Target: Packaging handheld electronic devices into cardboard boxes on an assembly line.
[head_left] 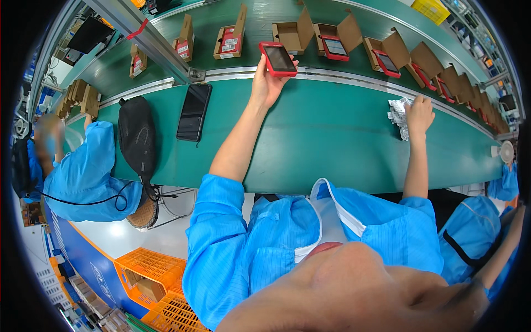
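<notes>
My left hand (267, 87) grips a red handheld device (278, 59) with a dark screen, raised near the bench's back rail. Behind it stands an open cardboard box (287, 37) with its lid up. Further right, my right hand (420, 116) has its fingers curled closed at the edge of a small heap of crumpled silvery packets (398, 115). It seems to pinch one of them, though the fingertips are partly hidden. The heap rests on the green bench top (332, 133).
Open boxes with red devices, such as this box (381, 60), line the belt behind the rail. A black phone (194, 112) and a black pouch (137, 138) lie left. Co-workers in blue (88, 177) sit either side. A metal post (145, 39) rises at left; orange crates (152, 265) stand below.
</notes>
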Tool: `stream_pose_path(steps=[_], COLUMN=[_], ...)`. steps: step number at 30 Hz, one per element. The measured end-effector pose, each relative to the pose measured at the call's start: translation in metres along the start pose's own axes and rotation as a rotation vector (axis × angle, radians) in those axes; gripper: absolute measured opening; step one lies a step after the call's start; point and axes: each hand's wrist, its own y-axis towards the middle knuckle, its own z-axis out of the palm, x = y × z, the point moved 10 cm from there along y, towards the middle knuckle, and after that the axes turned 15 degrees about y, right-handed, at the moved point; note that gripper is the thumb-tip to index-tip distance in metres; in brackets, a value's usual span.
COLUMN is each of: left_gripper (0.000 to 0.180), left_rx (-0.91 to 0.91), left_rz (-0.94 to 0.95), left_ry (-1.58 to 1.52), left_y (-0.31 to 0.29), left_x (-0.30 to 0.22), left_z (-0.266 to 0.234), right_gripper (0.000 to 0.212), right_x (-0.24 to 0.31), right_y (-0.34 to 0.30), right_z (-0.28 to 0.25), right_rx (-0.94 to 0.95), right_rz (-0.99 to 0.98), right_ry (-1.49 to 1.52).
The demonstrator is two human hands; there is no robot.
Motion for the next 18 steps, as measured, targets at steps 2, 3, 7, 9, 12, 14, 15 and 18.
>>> stream_pose_path(steps=[2,3,7,9,12,14,15,18], left_gripper=[0.055,0.055,0.061,0.063,0.070,0.069,0.070,0.075], left_rx=[0.021,0.015,0.046,0.031,0.116,0.066,0.017,-0.054], left_rz=[-0.020,-0.015,-0.009,0.001,-0.009,0.020,0.043,0.043], left_ry=[-0.023,-0.016,0.005,0.049,0.158,0.177,0.194,0.249], left_y=[-0.001,-0.004,0.001,-0.001,-0.005,-0.002,-0.001,0.004], left_x=[0.001,0.000,0.011,0.010,0.012,0.010,0.007,0.008], left_z=[-0.002,-0.006,-0.001,-0.002,0.007,-0.002,-0.011,-0.017], right_gripper=[0.024,0.026,0.036,0.038,0.033,0.024,0.024,0.022], right_x=[0.057,0.089,0.203,0.266,0.310,0.316,0.321,0.289], right_y=[-0.005,-0.005,-0.044,-0.076,-0.076,-0.061,-0.056,-0.009], right_z=[-0.020,-0.018,0.100,0.117,0.133,0.140,0.150,0.180], right_rx=[-0.176,-0.164,0.815,1.135,1.160,1.031,1.044,0.714], right_rz=[-0.261,-0.393,0.040,0.258,0.457,0.538,0.538,0.546], right_ry=[0.196,0.398,1.439,1.744,2.044,2.272,2.269,2.250])
